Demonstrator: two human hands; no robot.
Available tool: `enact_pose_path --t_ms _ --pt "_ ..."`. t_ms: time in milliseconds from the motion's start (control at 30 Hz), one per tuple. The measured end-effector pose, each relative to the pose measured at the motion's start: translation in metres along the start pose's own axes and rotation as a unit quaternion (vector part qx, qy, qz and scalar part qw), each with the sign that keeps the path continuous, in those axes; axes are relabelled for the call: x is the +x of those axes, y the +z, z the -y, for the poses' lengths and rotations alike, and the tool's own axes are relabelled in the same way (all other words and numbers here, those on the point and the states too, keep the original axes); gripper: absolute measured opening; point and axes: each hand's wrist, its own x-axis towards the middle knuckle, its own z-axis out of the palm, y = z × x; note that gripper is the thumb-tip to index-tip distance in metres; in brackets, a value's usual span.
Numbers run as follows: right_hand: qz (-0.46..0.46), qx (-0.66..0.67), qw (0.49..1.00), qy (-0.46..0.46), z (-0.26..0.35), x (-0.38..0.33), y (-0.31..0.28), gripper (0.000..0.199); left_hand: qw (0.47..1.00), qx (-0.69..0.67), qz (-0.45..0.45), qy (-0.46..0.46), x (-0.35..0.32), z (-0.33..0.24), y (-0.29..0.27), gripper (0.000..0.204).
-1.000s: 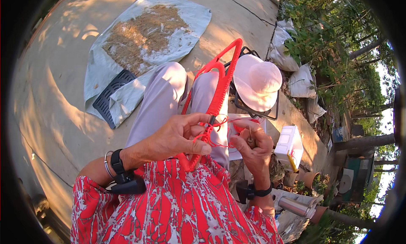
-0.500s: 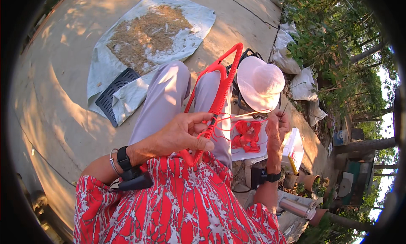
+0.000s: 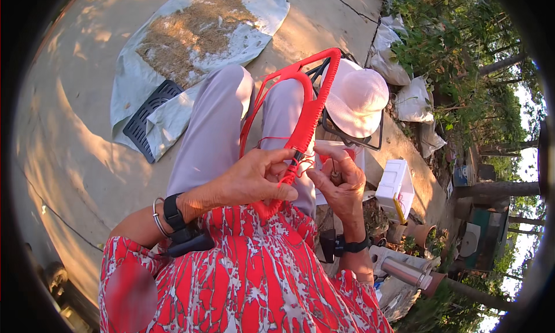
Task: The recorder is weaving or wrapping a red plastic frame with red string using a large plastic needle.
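Note:
A frame (image 3: 308, 119) with long straight sides and a curved inner loop stands over my lap, wound closely in red cord. My left hand (image 3: 257, 177) is closed around its near side, thumb and fingers pinching it beside a short black bare stretch. Just right of that spot is my right hand (image 3: 341, 185), fingers curled round a thin metal tool (image 3: 335, 175) whose exact kind I cannot make out. Loose red cord (image 3: 302, 164) runs between the frame and the right fingers. Behind the right hand, a bundle of red cord (image 3: 341, 152) lies in a white tray, partly hidden.
A pale sun hat (image 3: 358, 99) rests on a black metal stand (image 3: 370, 141) ahead right. Nearby are a white box (image 3: 395, 185) and a metal flask (image 3: 404, 271). Ahead left, a pale sheet (image 3: 124, 82) bears dried grain or chaff, with a black slotted panel (image 3: 151, 118) on its corner.
My right hand has come left and inward, from beyond the white tray to beside the frame. The cord stretched between the hands has gone slack. My left hand keeps its grip.

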Motion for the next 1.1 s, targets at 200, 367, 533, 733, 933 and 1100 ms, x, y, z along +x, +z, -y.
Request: enact_pose_path --t_ms 200,367,533,733,933,1100 --pt "-0.029 -0.062 0.985 -0.159 -0.003 0.007 0.021 0.022 1.0 -0.019 0.01 0.001 0.0 0.004 0.002 0.044" --pt "-0.037 -0.075 0.98 -0.179 -0.007 0.005 0.023 0.018 0.999 0.038 0.0 0.015 0.001 0.009 0.0 0.04" --pt "-0.029 -0.07 0.997 -0.027 -0.01 -0.005 0.023 0.017 0.999 0.035 0.015 0.014 0.003 0.011 0.001 0.038" --pt "-0.024 0.048 0.997 -0.054 -0.024 -0.006 0.032 0.014 0.993 0.108 0.041 -0.016 0.003 0.01 -0.002 0.049" --pt "-0.258 0.161 0.943 0.136 -0.114 -0.014 -0.05 0.013 0.999 0.036 0.028 -0.007 -0.002 0.007 -0.001 0.062" --pt "-0.337 -0.193 0.899 0.203 -0.227 -0.055 -0.122 0.018 0.994 0.091 0.037 -0.046 -0.003 0.004 -0.005 0.064"
